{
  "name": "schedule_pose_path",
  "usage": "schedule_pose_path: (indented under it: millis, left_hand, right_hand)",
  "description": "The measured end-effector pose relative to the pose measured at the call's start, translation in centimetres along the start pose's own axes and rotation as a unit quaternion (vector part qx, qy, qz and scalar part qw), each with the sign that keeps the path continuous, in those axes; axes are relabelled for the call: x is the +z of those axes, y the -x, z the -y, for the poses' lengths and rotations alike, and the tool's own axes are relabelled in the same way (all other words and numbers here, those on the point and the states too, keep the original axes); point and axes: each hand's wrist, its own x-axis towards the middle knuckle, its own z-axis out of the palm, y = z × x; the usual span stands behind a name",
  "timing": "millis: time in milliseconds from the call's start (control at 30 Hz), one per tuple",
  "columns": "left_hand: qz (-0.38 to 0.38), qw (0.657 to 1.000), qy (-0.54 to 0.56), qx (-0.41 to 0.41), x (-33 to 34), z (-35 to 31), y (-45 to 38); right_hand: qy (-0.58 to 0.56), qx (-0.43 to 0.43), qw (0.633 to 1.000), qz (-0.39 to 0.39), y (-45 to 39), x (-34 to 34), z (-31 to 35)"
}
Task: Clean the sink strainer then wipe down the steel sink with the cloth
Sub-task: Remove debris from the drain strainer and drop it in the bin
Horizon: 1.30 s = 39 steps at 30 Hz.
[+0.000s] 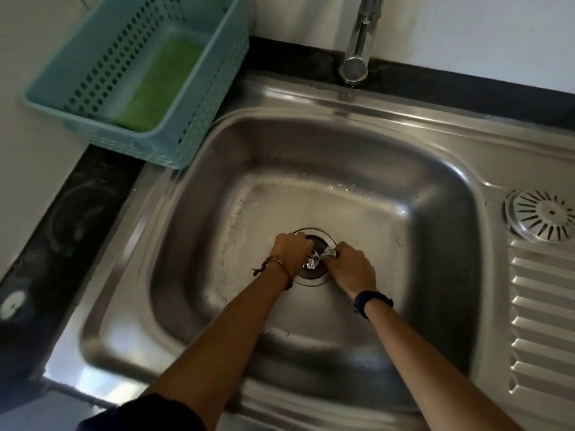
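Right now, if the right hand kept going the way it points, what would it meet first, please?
Probably the left hand: the right hand points left across the drain, with something small and crumpled between them. Depth is unclear.

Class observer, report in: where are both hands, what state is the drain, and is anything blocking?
Left hand and right hand down at the drain, fingers closed on small shiny scraps. Strainer out, lying on the drainboard. Basin unobstructed.

Both hands [291, 248] [353, 264] meet over the drain [314, 276] in the sink [435, 197], basket [193, 126] behind-left, tap [354, 62] behind, what seems the strainer [543, 216] on the right drainboard [541, 331].
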Motion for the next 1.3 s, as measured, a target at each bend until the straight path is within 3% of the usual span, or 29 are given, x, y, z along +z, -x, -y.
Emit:
schedule_pose_path:
  millis: [100,267,367,533,600,767,967,1100,1300]
  left_hand:
    - [-0.037,0.992,0.099,-0.066,-1.0,0.5,1.0]
    - [-0.088,0.932,0.302,-0.182,-4.0,1.6,5.4]
    - [-0.094,0.895,0.394,-0.185,-5.4,1.8,9.6]
    - [-0.168,0.809,0.533,-0.181,-6.4,0.7,19.5]
    - [-0.197,0.779,0.566,-0.184,-5.8,0.6,24.5]
    - [-0.272,0.664,0.650,-0.250,-0.8,1.2,40.2]
    - [-0.324,0.532,0.685,-0.377,8.1,1.1,55.6]
    - [-0.322,0.442,0.717,-0.433,14.7,2.0,59.6]
    - [-0.300,0.299,0.738,-0.525,28.0,6.0,58.7]
  right_hand:
    - [-0.059,0.010,0.998,-0.003,0.7,-0.4,0.3]
    - [-0.198,0.013,0.980,-0.014,3.6,-2.2,1.8]
    - [-0.289,0.006,0.957,-0.015,6.7,-2.9,3.3]
    - [-0.361,-0.063,0.930,-0.002,14.5,-2.5,5.8]
    - [-0.356,-0.115,0.927,-0.005,18.2,-1.7,6.7]
    - [-0.334,-0.241,0.909,0.057,29.1,2.6,9.5]
    - [-0.236,-0.350,0.889,0.180,39.8,11.5,12.5]
    - [-0.127,-0.351,0.888,0.268,42.4,19.6,13.8]
    - [0.010,-0.324,0.894,0.310,40.4,34.2,13.7]
